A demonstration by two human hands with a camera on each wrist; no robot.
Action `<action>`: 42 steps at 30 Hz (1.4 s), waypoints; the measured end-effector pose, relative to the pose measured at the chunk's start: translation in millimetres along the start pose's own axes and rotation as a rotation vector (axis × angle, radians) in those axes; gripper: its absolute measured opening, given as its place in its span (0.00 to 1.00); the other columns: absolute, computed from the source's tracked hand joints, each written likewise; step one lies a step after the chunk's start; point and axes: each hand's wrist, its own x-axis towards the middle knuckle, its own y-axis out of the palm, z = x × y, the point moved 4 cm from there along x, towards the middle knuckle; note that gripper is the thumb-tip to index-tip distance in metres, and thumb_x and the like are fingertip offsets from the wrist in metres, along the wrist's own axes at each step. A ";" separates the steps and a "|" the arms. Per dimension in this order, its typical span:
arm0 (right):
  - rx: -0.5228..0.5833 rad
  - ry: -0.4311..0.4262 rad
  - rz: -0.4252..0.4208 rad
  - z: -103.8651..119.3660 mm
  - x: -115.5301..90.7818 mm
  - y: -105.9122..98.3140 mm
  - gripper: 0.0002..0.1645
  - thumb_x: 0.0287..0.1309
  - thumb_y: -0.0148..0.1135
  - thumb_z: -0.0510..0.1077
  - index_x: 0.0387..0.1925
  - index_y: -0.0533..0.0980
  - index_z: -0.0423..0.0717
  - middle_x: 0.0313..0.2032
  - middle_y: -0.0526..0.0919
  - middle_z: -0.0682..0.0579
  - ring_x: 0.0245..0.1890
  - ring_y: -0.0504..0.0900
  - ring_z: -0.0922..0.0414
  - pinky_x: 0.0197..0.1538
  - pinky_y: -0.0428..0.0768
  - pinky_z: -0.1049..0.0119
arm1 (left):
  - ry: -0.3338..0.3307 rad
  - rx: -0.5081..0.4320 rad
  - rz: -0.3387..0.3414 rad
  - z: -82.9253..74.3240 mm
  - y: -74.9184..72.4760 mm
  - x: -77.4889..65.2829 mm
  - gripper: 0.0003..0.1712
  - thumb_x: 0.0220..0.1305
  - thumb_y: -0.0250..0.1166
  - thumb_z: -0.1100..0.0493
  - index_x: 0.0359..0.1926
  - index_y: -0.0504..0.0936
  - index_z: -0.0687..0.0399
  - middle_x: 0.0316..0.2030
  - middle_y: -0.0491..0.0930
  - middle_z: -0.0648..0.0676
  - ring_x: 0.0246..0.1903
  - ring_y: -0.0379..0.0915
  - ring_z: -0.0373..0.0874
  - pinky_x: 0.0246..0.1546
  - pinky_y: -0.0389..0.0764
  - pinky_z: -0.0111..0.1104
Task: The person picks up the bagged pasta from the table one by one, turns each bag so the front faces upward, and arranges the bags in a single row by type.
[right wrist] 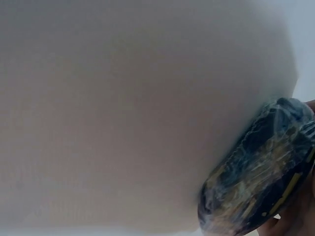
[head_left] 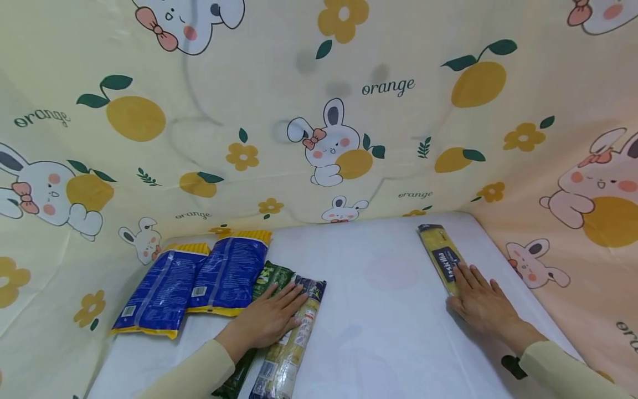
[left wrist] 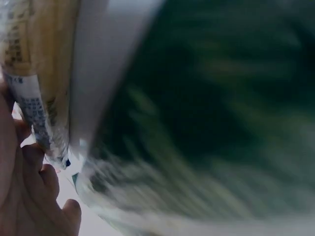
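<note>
In the head view my left hand [head_left: 271, 318] lies flat with its fingers spread across a long green packet [head_left: 234, 377] and a clear-wrapped, yellowish packet that looks like spaghetti [head_left: 294, 349]. The left wrist view shows the spaghetti packet [left wrist: 49, 83] beside my fingers [left wrist: 37, 191], and the green packet [left wrist: 197, 113] large and blurred. Over at the right, my right hand [head_left: 488, 307] rests on the near end of a slim yellow packet with a dark label [head_left: 438, 252]. Its fingers are extended, and the thumb lies by the packet's end [right wrist: 261, 172].
Two blue packets with yellow ends, one blue packet [head_left: 159, 293] and another blue packet [head_left: 231, 274], overlap at the left of the white table [head_left: 369, 310]. Patterned cloth [head_left: 279, 77] with rabbits and oranges rises behind the table and along its sides.
</note>
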 end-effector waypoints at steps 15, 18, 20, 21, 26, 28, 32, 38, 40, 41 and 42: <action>0.010 0.049 -0.053 13.4 0.3 -7.4 0.48 0.77 0.54 0.60 0.76 0.56 0.24 0.76 0.55 0.23 0.76 0.54 0.23 0.71 0.54 0.20 | -0.167 0.039 -0.094 -28.6 -9.7 66.7 0.36 0.86 0.38 0.38 0.84 0.54 0.47 0.83 0.53 0.52 0.83 0.47 0.51 0.80 0.54 0.54; 0.014 0.057 -0.079 22.4 3.9 -8.6 0.48 0.76 0.56 0.61 0.75 0.59 0.24 0.76 0.56 0.22 0.76 0.55 0.23 0.70 0.53 0.20 | -0.225 0.030 -0.088 -33.9 -10.4 79.7 0.37 0.85 0.37 0.37 0.85 0.53 0.47 0.84 0.52 0.51 0.84 0.45 0.50 0.81 0.51 0.53; 0.005 0.046 -0.090 32.2 6.3 -8.5 0.48 0.76 0.57 0.61 0.75 0.60 0.25 0.76 0.57 0.23 0.76 0.56 0.24 0.71 0.53 0.20 | -0.264 0.019 -0.090 -38.6 -11.4 87.6 0.38 0.85 0.36 0.37 0.85 0.53 0.49 0.84 0.52 0.51 0.84 0.45 0.50 0.81 0.52 0.53; -0.001 0.036 -0.095 38.4 7.1 -8.3 0.48 0.75 0.57 0.61 0.75 0.61 0.25 0.76 0.58 0.23 0.76 0.56 0.24 0.71 0.54 0.21 | -0.281 0.007 -0.097 -41.1 -11.8 91.6 0.38 0.85 0.37 0.37 0.85 0.53 0.50 0.84 0.52 0.52 0.83 0.45 0.51 0.81 0.52 0.54; 0.000 -0.039 -0.099 82.1 6.4 -4.4 0.46 0.74 0.61 0.60 0.75 0.63 0.29 0.76 0.61 0.27 0.77 0.59 0.28 0.74 0.56 0.26 | -0.361 -0.071 -0.119 -53.8 -12.8 107.5 0.40 0.85 0.35 0.37 0.84 0.54 0.56 0.83 0.52 0.58 0.83 0.45 0.55 0.80 0.53 0.56; 0.016 -0.087 -0.115 104.1 3.8 -2.8 0.45 0.73 0.62 0.59 0.74 0.65 0.30 0.76 0.63 0.29 0.77 0.61 0.30 0.74 0.59 0.27 | -0.386 -0.094 -0.121 -56.8 -12.7 111.3 0.40 0.85 0.35 0.37 0.84 0.53 0.57 0.83 0.51 0.59 0.83 0.45 0.55 0.80 0.53 0.56; 0.050 -0.198 -0.164 147.6 -5.2 -0.4 0.42 0.72 0.64 0.59 0.70 0.71 0.30 0.73 0.70 0.31 0.75 0.67 0.33 0.72 0.65 0.30 | -0.406 -0.123 -0.126 -58.1 -12.3 113.7 0.40 0.85 0.36 0.37 0.84 0.54 0.58 0.83 0.52 0.60 0.83 0.45 0.56 0.79 0.55 0.56; 0.060 -0.330 -0.175 195.5 -22.8 6.1 0.40 0.73 0.61 0.64 0.68 0.75 0.34 0.70 0.75 0.37 0.73 0.71 0.39 0.72 0.69 0.35 | -0.375 -0.101 -0.180 -52.9 -10.6 112.3 0.41 0.85 0.40 0.36 0.82 0.59 0.59 0.81 0.58 0.61 0.82 0.52 0.57 0.77 0.61 0.57; 0.032 -0.381 -0.228 205.3 -28.7 7.4 0.39 0.71 0.62 0.65 0.64 0.77 0.37 0.66 0.79 0.41 0.69 0.76 0.43 0.69 0.73 0.39 | -0.356 -0.082 -0.203 -50.9 -10.5 112.2 0.41 0.84 0.41 0.35 0.81 0.61 0.59 0.80 0.60 0.61 0.81 0.55 0.58 0.75 0.63 0.57; 0.009 -0.410 -0.268 209.1 -31.2 7.9 0.37 0.70 0.64 0.65 0.62 0.78 0.38 0.62 0.81 0.43 0.65 0.78 0.45 0.67 0.76 0.42 | -0.349 -0.080 -0.210 -49.8 -11.0 112.1 0.41 0.84 0.41 0.35 0.81 0.61 0.59 0.80 0.62 0.61 0.80 0.56 0.58 0.75 0.64 0.58; -0.005 -0.432 -0.309 212.1 -33.5 8.3 0.34 0.68 0.66 0.65 0.58 0.79 0.40 0.58 0.82 0.45 0.61 0.80 0.47 0.63 0.79 0.45 | -0.339 -0.070 -0.222 -48.7 -11.3 112.4 0.41 0.84 0.42 0.35 0.80 0.63 0.59 0.79 0.63 0.61 0.79 0.57 0.58 0.74 0.65 0.58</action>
